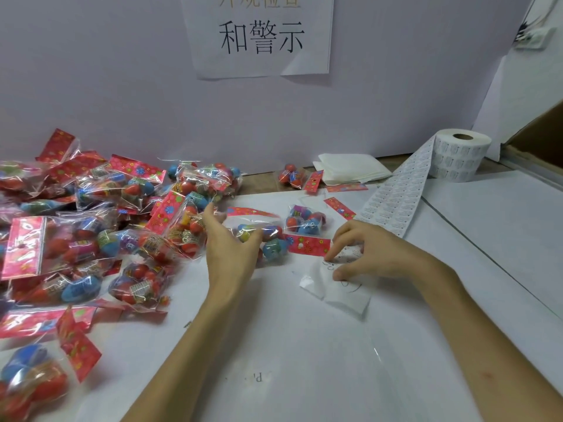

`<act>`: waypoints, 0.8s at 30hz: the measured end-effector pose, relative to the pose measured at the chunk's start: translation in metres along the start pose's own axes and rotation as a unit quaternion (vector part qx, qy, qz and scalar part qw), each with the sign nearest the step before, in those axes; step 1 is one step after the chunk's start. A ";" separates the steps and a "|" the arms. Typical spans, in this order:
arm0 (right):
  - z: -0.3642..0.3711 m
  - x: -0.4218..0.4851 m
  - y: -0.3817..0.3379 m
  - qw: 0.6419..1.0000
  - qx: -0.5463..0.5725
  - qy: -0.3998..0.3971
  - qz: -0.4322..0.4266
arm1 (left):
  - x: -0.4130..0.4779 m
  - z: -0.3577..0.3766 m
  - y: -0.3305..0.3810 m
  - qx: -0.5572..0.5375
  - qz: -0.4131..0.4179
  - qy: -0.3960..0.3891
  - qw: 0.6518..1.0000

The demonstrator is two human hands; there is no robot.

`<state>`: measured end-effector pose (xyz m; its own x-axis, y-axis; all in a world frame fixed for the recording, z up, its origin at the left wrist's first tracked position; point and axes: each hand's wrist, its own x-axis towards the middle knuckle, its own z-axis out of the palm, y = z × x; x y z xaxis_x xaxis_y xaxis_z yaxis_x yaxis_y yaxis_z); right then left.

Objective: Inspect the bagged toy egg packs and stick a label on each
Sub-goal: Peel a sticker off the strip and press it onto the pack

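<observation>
Head view of the labelling station. The left hand (pixel 229 245), at frame centre, was spread wide, fingers nearly straight. Its thumb lay on one bagged egg pack (pixel 268 239) that rested flat on the white surface (pixel 304 360), the pack's red header card pointing right. The right hand (pixel 367 250), right of centre, was narrowed to a pinch, with the tips of thumb and curled forefinger set on a small white sheet (pixel 338 292) lying on the surface just below that card. Whether a single label was lifted could not be told.

A second pack (pixel 304 222) lay just above and between the hands, and a third (pixel 294 176) lay farther up by the wall. A heap of packs (pixel 91 223) filled the left of the frame.

At upper right stood the label roll (pixel 461 158), with its strip (pixel 396 202) trailing down-left toward the right hand. A folded white cloth (pixel 350 170) lay left of the roll. A paper sign (pixel 259 38) with printed characters hung on the wall at top centre.
</observation>
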<state>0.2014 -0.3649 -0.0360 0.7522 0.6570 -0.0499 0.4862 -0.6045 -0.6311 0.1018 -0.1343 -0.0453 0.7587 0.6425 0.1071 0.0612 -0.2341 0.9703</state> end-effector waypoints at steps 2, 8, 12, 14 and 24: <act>0.001 0.001 0.001 1.000 0.011 0.010 -0.006 | 0.001 0.000 -0.002 0.023 0.020 0.024 0.999; 0.003 0.001 -0.004 0.997 0.043 0.056 -0.013 | -0.008 0.008 -0.001 0.120 0.202 0.072 0.969; -0.005 0.000 -0.009 0.992 0.054 0.101 -0.043 | -0.021 0.014 0.009 0.022 0.199 -0.016 0.980; -0.011 -0.001 -0.011 0.988 0.078 0.114 -0.065 | -0.029 0.017 0.019 -0.012 0.086 -0.118 0.989; -0.002 -0.001 -0.017 0.991 0.034 0.076 -0.102 | -0.035 0.028 0.015 -0.092 -0.146 -0.342 0.924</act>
<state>0.1929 -0.3565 -0.0231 0.7019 0.6844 0.1975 0.6077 -0.4307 -0.6672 0.0937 -0.1806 -0.0404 0.9636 0.0322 -0.2655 0.2640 0.0446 0.9635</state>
